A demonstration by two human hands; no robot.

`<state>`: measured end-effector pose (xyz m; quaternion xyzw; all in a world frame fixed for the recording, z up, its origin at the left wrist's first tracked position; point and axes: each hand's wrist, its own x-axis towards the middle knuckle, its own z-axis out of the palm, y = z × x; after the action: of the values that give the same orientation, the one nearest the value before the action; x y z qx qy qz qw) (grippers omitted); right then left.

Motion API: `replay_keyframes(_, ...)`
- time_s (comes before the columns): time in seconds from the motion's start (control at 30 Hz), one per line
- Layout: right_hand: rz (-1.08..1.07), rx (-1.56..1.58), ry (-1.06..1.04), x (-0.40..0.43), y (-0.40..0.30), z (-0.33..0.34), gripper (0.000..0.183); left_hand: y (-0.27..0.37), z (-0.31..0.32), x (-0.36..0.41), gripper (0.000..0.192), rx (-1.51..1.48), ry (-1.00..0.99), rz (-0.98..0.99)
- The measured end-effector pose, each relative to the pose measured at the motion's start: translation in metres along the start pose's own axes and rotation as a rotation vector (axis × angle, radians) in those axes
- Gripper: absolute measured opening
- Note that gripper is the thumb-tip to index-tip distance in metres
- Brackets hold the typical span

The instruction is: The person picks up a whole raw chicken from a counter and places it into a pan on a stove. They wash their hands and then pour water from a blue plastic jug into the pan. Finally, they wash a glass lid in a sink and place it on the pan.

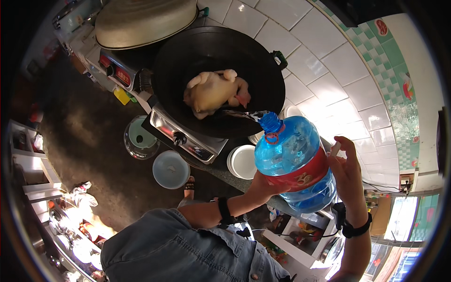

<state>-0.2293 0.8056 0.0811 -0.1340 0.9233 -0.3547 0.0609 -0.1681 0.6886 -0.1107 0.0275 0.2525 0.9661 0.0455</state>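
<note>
Both my hands hold a large blue clear plastic water bottle (292,148) with a red label, tilted with its neck towards the wok. My left hand (264,188) supports it from the near side, the fingers partly hidden beneath it. My right hand (347,169) grips the bottle's right side, by a pale piece that may be its handle. A stream of water (246,114) runs from the mouth into a black wok (215,42). Inside the wok lies a whole plucked chicken (215,91), legs folded, its head at the right.
The wok sits on a gas stove (183,132). White bowls (243,162) are stacked on the counter beside it. A large metal lid (144,24) stands behind on the left, and white wall tiles (317,46) rise behind. On the floor are a blue basin (171,170) and a glass bowl (141,137).
</note>
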Motion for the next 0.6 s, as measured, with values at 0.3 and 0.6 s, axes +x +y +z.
replay_keyframes(0.3, 0.008, 0.019, -0.140, 0.016, -0.009, 0.001, 0.038, 0.009, -0.004, -0.004, 0.077, -0.063, 0.051, -0.016)
replay_keyframes(0.6, -0.031, 0.034, -0.260, 0.020, -0.018, 0.000, 0.041, 0.001, -0.008, -0.005, 0.070, -0.126, 0.113, -0.012)
